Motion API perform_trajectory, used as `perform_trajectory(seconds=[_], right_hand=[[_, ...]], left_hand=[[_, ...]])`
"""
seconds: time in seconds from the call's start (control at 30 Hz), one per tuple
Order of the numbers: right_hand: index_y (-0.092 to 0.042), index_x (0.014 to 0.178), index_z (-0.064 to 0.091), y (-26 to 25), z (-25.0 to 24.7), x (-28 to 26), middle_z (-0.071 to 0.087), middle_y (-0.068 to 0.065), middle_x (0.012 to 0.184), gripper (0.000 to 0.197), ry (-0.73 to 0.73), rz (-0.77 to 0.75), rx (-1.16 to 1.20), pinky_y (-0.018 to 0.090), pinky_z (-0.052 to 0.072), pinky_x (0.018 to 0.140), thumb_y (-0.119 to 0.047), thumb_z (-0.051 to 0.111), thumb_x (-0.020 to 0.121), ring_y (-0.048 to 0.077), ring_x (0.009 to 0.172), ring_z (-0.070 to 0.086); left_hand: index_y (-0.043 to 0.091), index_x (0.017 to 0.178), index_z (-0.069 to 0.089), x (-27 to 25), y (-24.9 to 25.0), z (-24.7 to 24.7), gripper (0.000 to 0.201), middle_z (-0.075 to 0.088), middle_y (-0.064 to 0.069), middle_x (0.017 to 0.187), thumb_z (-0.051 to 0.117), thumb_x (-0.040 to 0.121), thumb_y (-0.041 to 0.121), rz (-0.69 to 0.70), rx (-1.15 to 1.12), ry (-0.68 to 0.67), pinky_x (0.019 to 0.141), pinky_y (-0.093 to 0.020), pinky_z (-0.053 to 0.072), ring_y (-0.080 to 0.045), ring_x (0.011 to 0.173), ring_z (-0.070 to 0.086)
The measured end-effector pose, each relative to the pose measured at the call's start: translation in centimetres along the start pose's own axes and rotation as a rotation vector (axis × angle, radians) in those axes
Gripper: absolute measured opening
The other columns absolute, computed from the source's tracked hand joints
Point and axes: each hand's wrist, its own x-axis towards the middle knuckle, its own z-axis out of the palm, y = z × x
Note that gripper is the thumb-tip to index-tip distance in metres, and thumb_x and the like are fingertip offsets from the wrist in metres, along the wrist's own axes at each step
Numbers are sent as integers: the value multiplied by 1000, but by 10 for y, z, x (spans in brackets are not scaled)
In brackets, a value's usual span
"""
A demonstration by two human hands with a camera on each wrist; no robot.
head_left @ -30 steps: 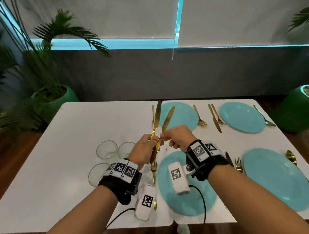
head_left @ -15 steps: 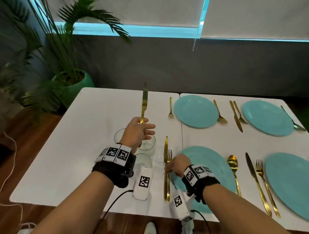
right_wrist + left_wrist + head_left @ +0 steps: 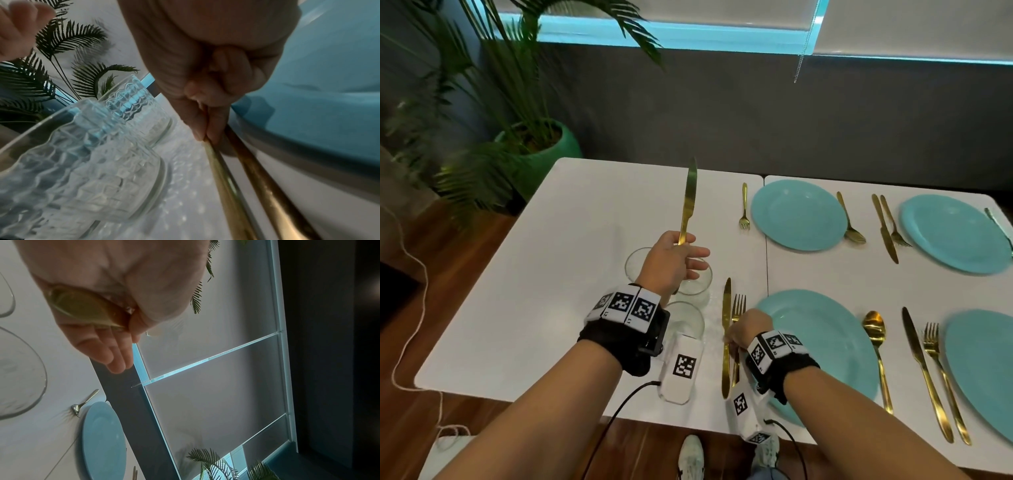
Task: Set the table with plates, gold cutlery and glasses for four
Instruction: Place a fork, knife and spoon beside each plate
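My left hand (image 3: 681, 248) holds a raised gold knife (image 3: 689, 198) by its handle, blade pointing up, above the glasses; in the left wrist view its handle (image 3: 86, 308) lies under the thumb. A second gold knife (image 3: 726, 308) lies on the white table (image 3: 571, 274) beside a gold fork (image 3: 738, 306), left of the near teal plate (image 3: 825, 339). My right hand (image 3: 732, 337) pinches this lying knife (image 3: 218, 164) at its handle, with the fork handle (image 3: 265, 181) and plate rim (image 3: 329, 100) right beside it.
Three clear patterned glasses (image 3: 697, 282) (image 3: 686, 320) (image 3: 635, 262) stand close under my left wrist. Three more teal plates (image 3: 798, 214) (image 3: 955, 233) (image 3: 986, 370) have gold cutlery beside them. A potted palm (image 3: 534, 147) stands off the table's far left corner.
A second ago both hands held the two knives together in the air. The right hand has lowered one onto the table by the fork; the left has carried the other leftward over the glasses.
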Motion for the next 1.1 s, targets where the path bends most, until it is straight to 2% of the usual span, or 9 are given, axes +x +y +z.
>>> perform_trajectory(seconds=[0.1,0.27,0.57,0.63,0.73,0.8,0.93,1.0,1.1], right_hand=[[-8,71,58,0,6,5,71,6,106,23,-28,17,24,24,55,82,-24,69,83,19,97,69],[-5,97,70,0,9,7,73,8,101,21,-68,10,71,27,57,84,-20,67,82,20,94,70],[-9,85,64,1,12,8,72,7,103,11,-44,-26,58,27,56,86,-20,62,86,19,95,70],[-9,77,61,1,5,6,71,5,98,17,-26,-38,56,24,55,82,-23,63,85,18,92,69],[-5,85,68,-3,-21,-3,71,5,88,22,28,-76,125,23,52,64,-26,68,80,19,81,68],[-7,85,69,-10,-54,-15,68,3,81,25,114,-189,139,22,50,60,-32,67,82,17,73,63],[-17,96,72,-30,-122,-49,71,-3,97,20,372,-505,218,26,51,86,-32,65,86,13,87,61],[-21,108,70,-39,-144,-62,70,-5,106,24,494,-646,111,25,47,88,-33,61,89,12,96,63],[-27,120,65,-47,-162,-67,64,-7,123,28,543,-825,-163,28,45,91,-30,54,94,14,110,59]], left_hand=[[8,107,47,1,0,1,15,66,-6,87,37,96,7,-3,11,-7,60,-25,48,-17,67,60],[10,108,47,2,-2,4,16,67,-9,94,36,97,9,-7,27,-20,63,-26,49,-18,70,61],[10,108,48,4,-5,4,16,67,-9,94,37,97,8,-15,31,-24,61,-25,49,-19,70,62],[10,107,48,5,-5,3,15,66,-8,91,37,96,7,-14,30,-21,61,-25,49,-18,69,61],[11,105,52,8,-6,0,17,63,-4,82,38,96,7,-13,39,9,56,-24,46,-16,64,57],[12,105,56,12,-5,0,21,59,-3,77,38,96,8,-10,67,29,53,-23,43,-14,60,52],[9,113,58,21,3,6,26,58,-3,74,40,94,6,-58,78,12,49,-21,37,-12,56,45],[10,118,53,26,8,11,30,63,-4,77,43,91,4,-74,115,-7,49,-22,37,-13,56,46],[12,125,43,32,15,21,38,69,-7,84,45,88,5,-76,188,-61,52,-25,38,-15,60,50]])
